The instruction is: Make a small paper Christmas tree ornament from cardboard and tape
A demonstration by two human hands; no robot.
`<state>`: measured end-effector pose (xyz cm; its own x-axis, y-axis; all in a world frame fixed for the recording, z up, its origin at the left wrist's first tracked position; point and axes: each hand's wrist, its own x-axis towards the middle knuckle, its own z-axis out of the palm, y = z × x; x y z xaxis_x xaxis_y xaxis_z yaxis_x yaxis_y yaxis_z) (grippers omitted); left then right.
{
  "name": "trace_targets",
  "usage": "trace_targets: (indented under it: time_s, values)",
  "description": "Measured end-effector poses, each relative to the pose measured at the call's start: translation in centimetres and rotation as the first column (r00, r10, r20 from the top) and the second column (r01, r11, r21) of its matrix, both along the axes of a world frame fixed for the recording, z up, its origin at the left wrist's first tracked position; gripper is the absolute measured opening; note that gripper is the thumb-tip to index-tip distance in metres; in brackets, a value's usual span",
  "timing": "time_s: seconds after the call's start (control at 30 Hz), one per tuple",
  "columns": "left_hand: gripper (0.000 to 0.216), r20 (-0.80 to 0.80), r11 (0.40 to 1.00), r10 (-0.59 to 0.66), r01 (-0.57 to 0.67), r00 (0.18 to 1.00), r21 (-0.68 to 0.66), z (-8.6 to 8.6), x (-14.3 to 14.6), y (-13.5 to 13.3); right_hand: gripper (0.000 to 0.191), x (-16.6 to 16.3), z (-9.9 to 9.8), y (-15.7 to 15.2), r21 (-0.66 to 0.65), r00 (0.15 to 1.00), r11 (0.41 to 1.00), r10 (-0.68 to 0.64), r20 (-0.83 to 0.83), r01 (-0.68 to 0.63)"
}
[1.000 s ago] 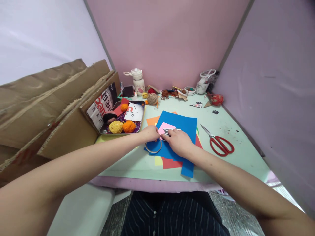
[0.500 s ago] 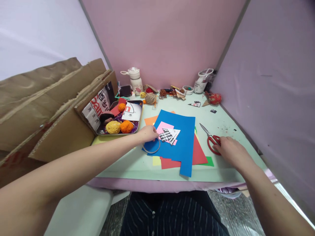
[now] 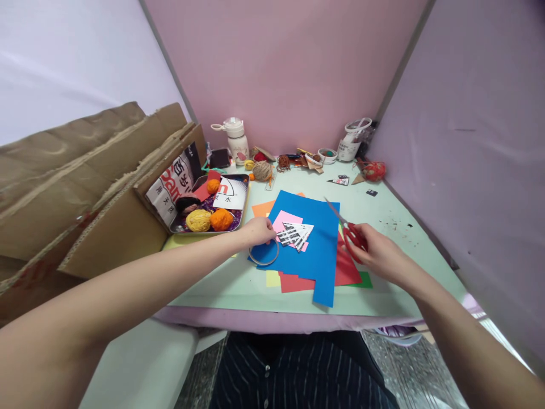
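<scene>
Red-handled scissors [image 3: 351,234], gripped in the right hand [image 3: 377,245] right of centre, could nick the central blue paper [image 3: 324,247] if their blades [image 3: 335,211] dip, while the left hand [image 3: 260,230], left of centre, pinches what looks like a thin tape roll [image 3: 264,264].

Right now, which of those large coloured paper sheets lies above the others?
The blue paper sheet; the red paper, orange paper, yellow paper and green paper all lie lower, partly covered.

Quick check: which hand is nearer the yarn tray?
Left. The left hand is just off the right front corner of the yarn tray, at the thin ring; the right hand is farther away, right of the blue sheet, gripping the red-handled scissors.
</scene>
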<state>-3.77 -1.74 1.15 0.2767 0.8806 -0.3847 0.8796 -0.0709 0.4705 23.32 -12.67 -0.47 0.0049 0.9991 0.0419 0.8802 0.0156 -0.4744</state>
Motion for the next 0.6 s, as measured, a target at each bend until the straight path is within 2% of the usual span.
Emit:
trace_targets:
  time_s: [0.1,0.27,0.37,0.6]
  values:
    - [0.009,0.009,1.000,0.005,-0.005,1.000,0.007,-0.1,-0.1,0.0,0.045,-2.5,0.1,0.1,0.101,0.973,0.982,0.142,0.184,-0.162]
    - [0.010,0.017,1.000,0.001,-0.002,1.000,0.017,-0.3,-0.3,0.1,0.030,-5.3,0.0,0.5,0.170,0.859,0.944,0.171,0.483,-0.284]
    - [0.012,0.017,1.000,-0.006,0.006,1.000,0.023,-0.3,-0.3,0.2,0.027,-6.1,-0.1,0.9,0.157,0.809,0.927,0.203,0.552,-0.340]
    - [0.014,0.020,1.000,-0.017,0.017,1.000,0.025,-0.5,-0.4,0.5,0.025,-7.0,0.1,1.4,0.141,0.788,0.924,0.216,0.576,-0.356]
